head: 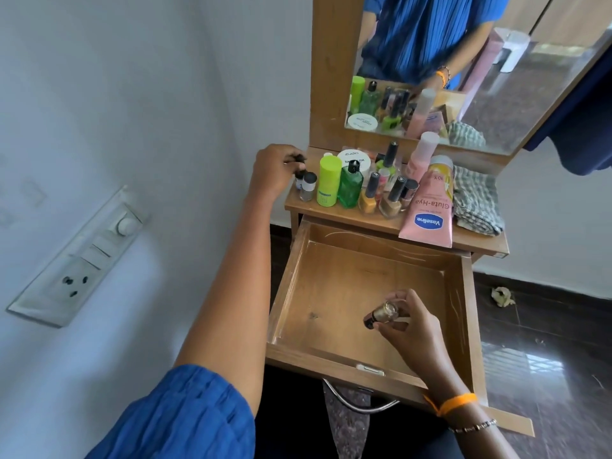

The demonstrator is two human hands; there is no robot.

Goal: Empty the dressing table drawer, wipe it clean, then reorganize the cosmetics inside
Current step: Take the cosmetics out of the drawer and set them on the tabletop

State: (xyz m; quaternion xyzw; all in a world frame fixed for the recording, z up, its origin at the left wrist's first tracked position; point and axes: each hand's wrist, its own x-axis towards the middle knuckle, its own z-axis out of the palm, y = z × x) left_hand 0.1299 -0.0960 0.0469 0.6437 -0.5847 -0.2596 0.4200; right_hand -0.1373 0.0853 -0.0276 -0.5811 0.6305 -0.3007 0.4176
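Note:
The wooden drawer [334, 286] stands pulled out below the dressing table top [334, 212]. Inside it, my right hand [412, 329] holds a small gold nail polish bottle [381, 314] tilted on its side just above the drawer floor. My left hand [276, 168] reaches to the left end of the table top and pinches the dark cap of a small bottle [299, 180]. Crowded on the top are a lime tube [329, 181], a green glass bottle [351, 187], several nail polishes [392, 197] and a pink Vaseline tube [429, 207].
A checked cloth [477, 200] lies at the right end of the top. The mirror [463, 71] rises behind the cosmetics. A switch panel [79, 256] is on the white wall at left. A crumpled scrap [501, 296] lies on the dark floor at right.

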